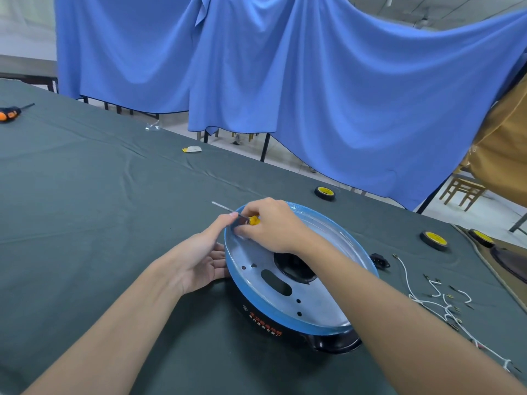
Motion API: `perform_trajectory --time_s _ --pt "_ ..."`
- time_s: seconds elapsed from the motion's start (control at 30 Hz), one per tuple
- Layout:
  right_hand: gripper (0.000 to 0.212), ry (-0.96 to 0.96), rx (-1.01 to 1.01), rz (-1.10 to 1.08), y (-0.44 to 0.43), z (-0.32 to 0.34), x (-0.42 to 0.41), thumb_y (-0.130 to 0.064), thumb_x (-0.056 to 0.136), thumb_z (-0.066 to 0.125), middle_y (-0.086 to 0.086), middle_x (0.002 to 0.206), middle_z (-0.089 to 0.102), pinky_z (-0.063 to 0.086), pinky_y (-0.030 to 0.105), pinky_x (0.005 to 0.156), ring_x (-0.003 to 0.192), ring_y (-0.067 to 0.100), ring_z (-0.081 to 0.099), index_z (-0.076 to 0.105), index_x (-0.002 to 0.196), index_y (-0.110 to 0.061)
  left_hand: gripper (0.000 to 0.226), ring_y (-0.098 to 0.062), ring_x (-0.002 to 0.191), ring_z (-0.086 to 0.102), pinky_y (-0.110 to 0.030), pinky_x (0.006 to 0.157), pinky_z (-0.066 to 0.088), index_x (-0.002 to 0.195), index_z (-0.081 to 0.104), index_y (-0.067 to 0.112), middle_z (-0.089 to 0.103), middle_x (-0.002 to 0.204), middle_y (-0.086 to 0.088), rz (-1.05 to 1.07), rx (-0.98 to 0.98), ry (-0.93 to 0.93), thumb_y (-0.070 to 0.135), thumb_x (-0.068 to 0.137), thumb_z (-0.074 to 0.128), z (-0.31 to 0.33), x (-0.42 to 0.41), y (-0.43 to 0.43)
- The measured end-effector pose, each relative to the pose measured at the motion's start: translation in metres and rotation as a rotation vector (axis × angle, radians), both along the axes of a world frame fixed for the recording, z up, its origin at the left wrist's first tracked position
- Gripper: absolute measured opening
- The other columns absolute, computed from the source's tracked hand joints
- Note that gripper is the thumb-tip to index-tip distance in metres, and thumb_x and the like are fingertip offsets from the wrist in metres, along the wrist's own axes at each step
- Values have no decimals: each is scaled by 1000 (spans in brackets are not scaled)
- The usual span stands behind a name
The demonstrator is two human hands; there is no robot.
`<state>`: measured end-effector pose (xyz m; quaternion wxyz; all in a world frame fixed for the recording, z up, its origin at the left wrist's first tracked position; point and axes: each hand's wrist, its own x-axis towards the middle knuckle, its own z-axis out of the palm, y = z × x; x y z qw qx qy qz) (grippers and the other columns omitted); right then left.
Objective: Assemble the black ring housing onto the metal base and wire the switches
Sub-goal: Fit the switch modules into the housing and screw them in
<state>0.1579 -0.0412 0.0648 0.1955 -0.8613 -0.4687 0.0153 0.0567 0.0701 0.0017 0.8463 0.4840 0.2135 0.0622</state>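
The metal base (258,259), round with a blue film-covered rim, lies on the black ring housing (285,333), which shows below it with orange lettering. My right hand (271,226) grips a screwdriver with a yellow handle (253,220) over the base's far left rim; its shaft points up and left. My left hand (204,256) rests open against the base's left side, fingertips touching the rim near the screwdriver. White wires with terminals (436,302) lie to the right, next to a black socket part (380,260).
Three rolls of black tape with yellow cores (325,193) (434,240) (482,238) lie at the right. An orange and black screwdriver (11,112) sits far left. A small white and yellow scrap (191,149) lies mid-table. Blue cloth hangs behind.
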Motion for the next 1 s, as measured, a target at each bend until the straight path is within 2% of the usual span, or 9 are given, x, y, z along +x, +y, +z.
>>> perform_trajectory --time_s 0.1,0.2,0.3,0.43,0.57,0.63,0.77,0.9,1.0 --pt "13 -16 -10 23 0 1 1 -21 84 64 0 82 66 49 35 76 85 23 53 63 73 -27 64 -25 68 73 -31 57 58 108 68 0 74 76 -14 1 5 -1 49 69 80 0 0 0" --pt "19 -36 -24 -14 3 -2 -1 -27 86 64 3 83 64 51 42 80 86 26 54 56 68 -29 69 -26 71 74 -31 58 58 107 68 -1 74 79 -15 1 9 4 50 62 82 0 0 0" --pt "19 -32 -19 -30 3 -4 0 -35 87 64 3 80 63 50 40 75 83 25 55 61 74 -22 64 -26 72 74 -32 59 58 107 68 -1 75 84 -16 4 17 8 49 69 80 0 0 0" --pt "33 5 -11 -39 1 -2 -2 -40 86 65 1 64 56 42 35 62 69 22 50 52 64 -18 59 -25 72 73 -30 58 58 108 69 1 75 87 -16 3 37 16 49 76 77 1 -1 -1" --pt "2 -8 -1 40 -1 0 -4 -23 84 66 0 88 67 48 35 78 90 23 54 67 84 -23 60 -25 70 73 -30 58 58 108 68 0 74 84 -16 8 35 21 49 74 77 2 -1 -2" --pt "14 -32 5 29 -1 -2 -6 -18 84 63 2 85 66 50 39 78 91 27 55 64 74 -27 63 -25 70 72 -31 61 59 109 69 0 74 86 -16 10 35 23 50 72 77 1 -2 -2" --pt "37 -68 -20 -81 3 -4 -5 -38 87 63 3 69 53 48 40 68 81 31 53 47 58 -22 62 -25 71 73 -31 60 59 109 68 0 75 87 -16 11 34 21 50 74 77 1 -2 -2" --pt "31 8 36 -91 -8 0 -5 -45 87 60 2 75 59 45 39 67 80 25 54 55 80 -15 69 -27 74 74 -31 60 59 110 68 0 75 89 -17 3 20 23 50 65 80 2 -3 -3" --pt "16 81 0 -70 -23 17 0 -22 90 55 3 102 57 41 32 71 93 23 52 48 104 -17 73 -29 82 75 -33 62 60 112 67 -1 75 94 -19 0 15 34 50 62 80 3 -4 -2"
